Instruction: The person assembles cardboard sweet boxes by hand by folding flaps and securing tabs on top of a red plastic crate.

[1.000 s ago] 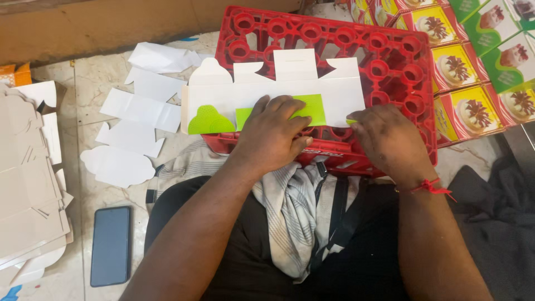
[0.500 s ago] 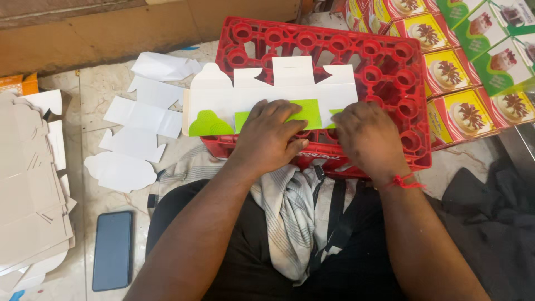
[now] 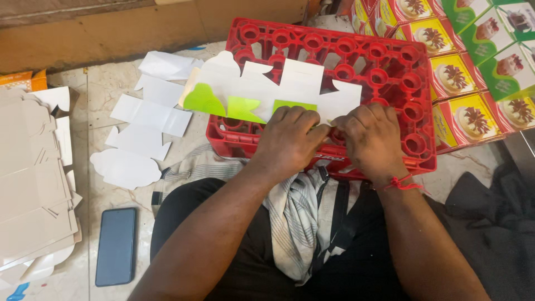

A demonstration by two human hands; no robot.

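Observation:
A flat die-cut carton blank (image 3: 290, 89), white with green folded flaps, lies across an upturned red plastic crate (image 3: 390, 61). My left hand (image 3: 290, 139) presses on the blank's near edge, fingers curled over a green flap. My right hand (image 3: 370, 139), with a red thread at the wrist, sits right beside it, pinching the same edge. Both hands touch each other at the middle of the blank.
Loose white blanks (image 3: 147, 117) lie on the floor at left. A stack of brownish flat cartons (image 3: 30, 184) sits at far left. A dark phone (image 3: 116, 245) lies by my knee. Finished yellow and green printed boxes (image 3: 473, 61) are stacked at right. A striped cloth (image 3: 295, 223) covers my lap.
The two hands have drawn together at the blank's near edge. The blank has shifted and tilted a little on the crate, and the green flaps show more at the left.

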